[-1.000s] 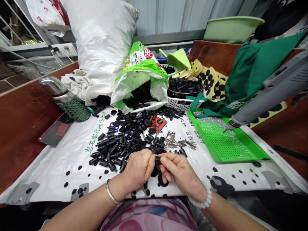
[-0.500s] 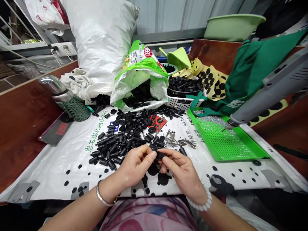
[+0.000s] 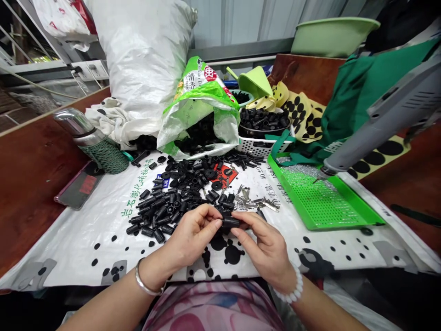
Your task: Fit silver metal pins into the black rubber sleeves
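Note:
Between my two hands is a short black plastic cylinder (image 3: 230,222), lying roughly sideways above the front of the table. My left hand (image 3: 196,236) pinches its left end between thumb and forefinger. The thumb and forefinger of my right hand (image 3: 263,243) rest around the right end, one below and one above; the other fingers are curled behind. Just beyond my hands spreads a heap of black plastic parts (image 3: 172,202), with tubes and round caps among them. Small flat metal pieces (image 3: 257,201) lie scattered to the right of the heap.
A green perforated tray (image 3: 324,207) holds small silvery bits, with the tip of a grey power screwdriver (image 3: 365,138) above it. Behind the heap stand an open green-and-white bag (image 3: 201,105) and a white basket (image 3: 248,146). A flask (image 3: 93,142) and a phone (image 3: 79,186) lie left.
My right hand's fingers have shifted on the black cylinder and opened a little, so more of it shows. My left hand still pinches it. The camera view has moved slightly.

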The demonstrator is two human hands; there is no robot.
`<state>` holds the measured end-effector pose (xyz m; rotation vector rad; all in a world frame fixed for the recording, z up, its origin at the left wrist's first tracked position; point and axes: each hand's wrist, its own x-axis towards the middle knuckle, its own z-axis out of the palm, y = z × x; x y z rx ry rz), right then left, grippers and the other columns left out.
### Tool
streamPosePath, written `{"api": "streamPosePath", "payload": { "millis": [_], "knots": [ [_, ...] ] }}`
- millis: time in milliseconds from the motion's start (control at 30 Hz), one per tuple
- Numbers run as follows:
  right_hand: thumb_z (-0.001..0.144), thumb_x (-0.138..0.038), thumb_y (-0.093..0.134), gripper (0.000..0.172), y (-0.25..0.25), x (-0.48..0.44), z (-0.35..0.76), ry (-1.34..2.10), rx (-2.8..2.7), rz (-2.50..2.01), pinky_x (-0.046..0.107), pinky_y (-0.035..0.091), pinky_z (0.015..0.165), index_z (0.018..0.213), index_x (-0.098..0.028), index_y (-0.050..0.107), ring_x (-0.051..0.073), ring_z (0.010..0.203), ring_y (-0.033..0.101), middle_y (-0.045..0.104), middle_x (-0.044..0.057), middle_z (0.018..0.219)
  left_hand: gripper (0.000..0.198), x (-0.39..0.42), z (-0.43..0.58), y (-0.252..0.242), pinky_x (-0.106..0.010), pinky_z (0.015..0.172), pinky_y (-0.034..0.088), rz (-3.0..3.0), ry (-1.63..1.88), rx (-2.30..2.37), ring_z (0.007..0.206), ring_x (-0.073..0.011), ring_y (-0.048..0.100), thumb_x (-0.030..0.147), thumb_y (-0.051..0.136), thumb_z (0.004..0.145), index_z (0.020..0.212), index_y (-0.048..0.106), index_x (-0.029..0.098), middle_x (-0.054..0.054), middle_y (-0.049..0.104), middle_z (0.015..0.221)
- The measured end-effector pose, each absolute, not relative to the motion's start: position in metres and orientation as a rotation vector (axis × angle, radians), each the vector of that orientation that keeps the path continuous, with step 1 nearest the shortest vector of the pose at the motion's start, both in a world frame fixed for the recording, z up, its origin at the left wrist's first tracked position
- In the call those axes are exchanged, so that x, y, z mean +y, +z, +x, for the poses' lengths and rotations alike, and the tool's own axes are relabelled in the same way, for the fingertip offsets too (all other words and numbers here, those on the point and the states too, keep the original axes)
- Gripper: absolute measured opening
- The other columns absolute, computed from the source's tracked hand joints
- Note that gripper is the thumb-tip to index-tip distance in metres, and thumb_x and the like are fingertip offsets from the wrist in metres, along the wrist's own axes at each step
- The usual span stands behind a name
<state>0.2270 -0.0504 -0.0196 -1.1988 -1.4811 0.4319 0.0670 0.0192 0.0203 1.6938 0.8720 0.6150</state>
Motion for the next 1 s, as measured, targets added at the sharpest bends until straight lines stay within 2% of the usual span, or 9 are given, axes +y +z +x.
{"api": "streamPosePath", "payload": {
  "millis": [133,300,433,533,633,833,1000],
  "knots": [
    [0.082,-0.013,0.054,0.029,-0.02,-0.05,0.229,0.362,-1.542,-1.182,0.035,0.051,0.078,0.108,-0.021,0.059,0.02,0.09,0.06,0.064,0.008,0.097,0.012,0.017,0.063,0.018,-0.02,0.052,0.043,1.745,0.631,0.904,0.057,-0.0093,0.051,0.024,0.053,0.081,0.087,0.055,0.015,0.0,0.057,0.068],
    [0.081,-0.013,0.055,0.027,-0.026,-0.048,0.225,0.433,-1.507,-1.183,0.032,0.051,0.075,0.106,-0.022,0.061,0.018,0.086,0.06,0.064,0.007,0.092,0.008,0.015,0.06,0.007,-0.026,0.065,0.046,2.34,0.811,0.917,0.071,-0.0138,0.058,0.017,0.049,0.084,0.087,0.057,0.016,-0.004,0.062,0.078],
    [0.08,-0.021,0.058,0.02,-0.026,-0.047,0.222,0.781,-1.269,-1.239,0.028,0.052,0.064,0.099,-0.02,0.063,0.015,0.071,0.062,0.065,0.005,0.084,0.008,0.014,0.06,0.0,-0.025,0.061,0.046,2.517,0.868,0.852,0.069,-0.0138,0.058,0.015,0.046,0.085,0.087,0.054,0.016,-0.005,0.062,0.078],
    [0.076,-0.027,0.062,0.021,-0.021,-0.046,0.223,1.084,-1.058,-1.245,0.024,0.049,0.054,0.095,-0.017,0.064,0.012,0.056,0.058,0.065,0.002,0.068,0.008,0.015,0.061,-0.002,-0.025,0.062,0.048,2.555,0.91,0.782,0.07,-0.0136,0.058,0.013,0.046,0.085,0.088,0.053,0.016,-0.005,0.062,0.078],
    [0.074,-0.03,0.064,0.022,-0.017,-0.044,0.225,1.259,-0.94,-1.203,0.022,0.046,0.05,0.09,-0.015,0.065,0.01,0.051,0.056,0.064,0.002,0.063,0.009,0.016,0.062,-0.001,-0.025,0.063,0.049,2.595,0.944,0.711,0.071,-0.0136,0.058,0.011,0.046,0.085,0.089,0.053,0.015,-0.005,0.063,0.078],
    [0.077,-0.034,0.061,0.023,-0.024,-0.044,0.226,1.438,-0.867,-1.127,0.019,0.041,0.045,0.089,-0.014,0.064,0.006,0.043,0.053,0.062,0.0,0.062,0.016,0.018,0.06,-0.003,-0.025,0.065,0.051,2.729,1.06,0.609,0.074,-0.0137,0.06,0.008,0.047,0.084,0.097,0.052,0.015,-0.006,0.064,0.081],
    [0.077,-0.037,0.061,0.024,-0.019,-0.046,0.223,1.389,-0.855,-1.181,0.019,0.041,0.044,0.084,-0.014,0.062,0.006,0.042,0.05,0.059,-0.001,0.059,0.015,0.018,0.061,-0.006,-0.025,0.063,0.051,2.75,1.106,0.582,0.072,-0.014,0.06,0.007,0.048,0.083,0.096,0.052,0.014,-0.006,0.064,0.08]
  ]
}}
